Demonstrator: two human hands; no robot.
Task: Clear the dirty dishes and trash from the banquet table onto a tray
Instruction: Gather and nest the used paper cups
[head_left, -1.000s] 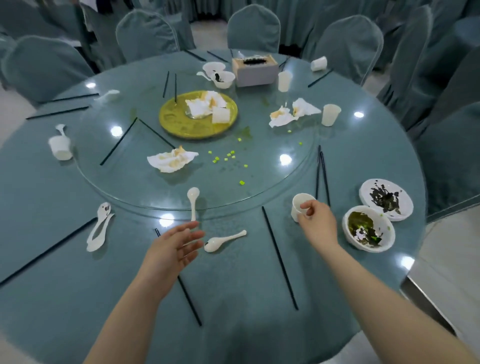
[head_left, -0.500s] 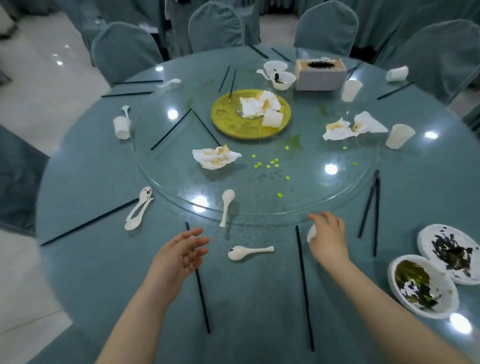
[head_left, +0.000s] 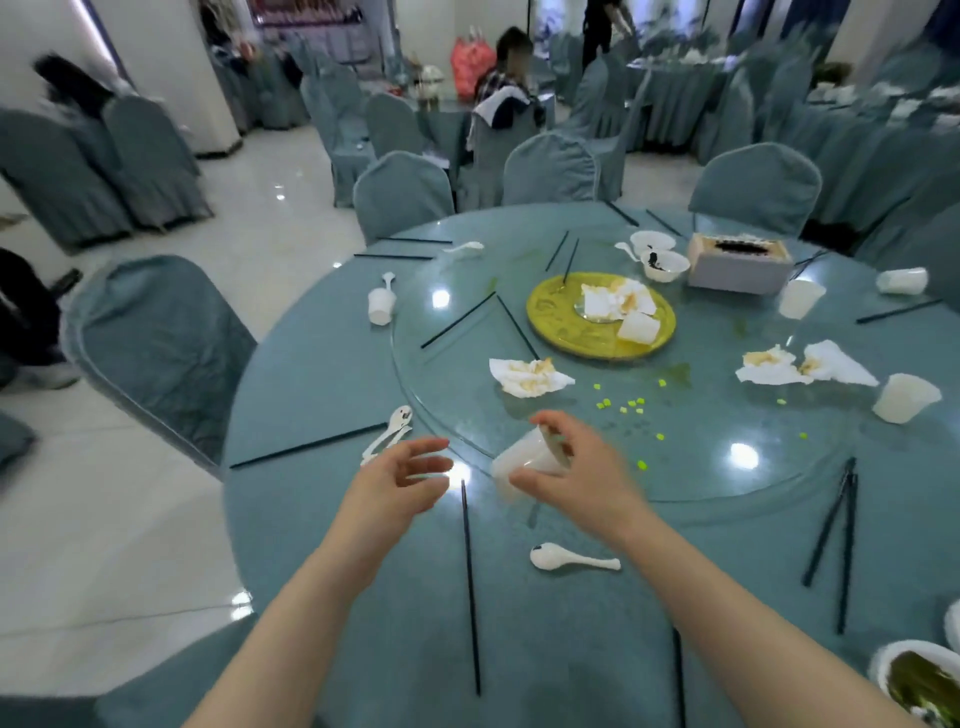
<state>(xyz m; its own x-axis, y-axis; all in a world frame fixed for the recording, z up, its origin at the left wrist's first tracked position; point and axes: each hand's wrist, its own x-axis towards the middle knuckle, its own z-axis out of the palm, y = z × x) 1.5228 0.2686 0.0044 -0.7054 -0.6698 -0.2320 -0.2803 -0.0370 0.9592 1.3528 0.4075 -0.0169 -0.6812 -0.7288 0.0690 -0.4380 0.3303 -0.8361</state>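
- The cup (head_left: 527, 457), on the table (head_left: 322, 364) a second earlier, was now lifted and tilted in my right hand (head_left: 569, 475), fingers wrapped round it.
- My left hand (head_left: 402, 486) hovered beside it, loose and empty.
- I saw no tray; everything else awaited clearing.

Bowl (head_left: 917, 686) cut by lower-right corner

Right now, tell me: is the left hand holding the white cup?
No. The right hand grips the tilted white cup, while the left hand is beside it with fingers spread, holding nothing.
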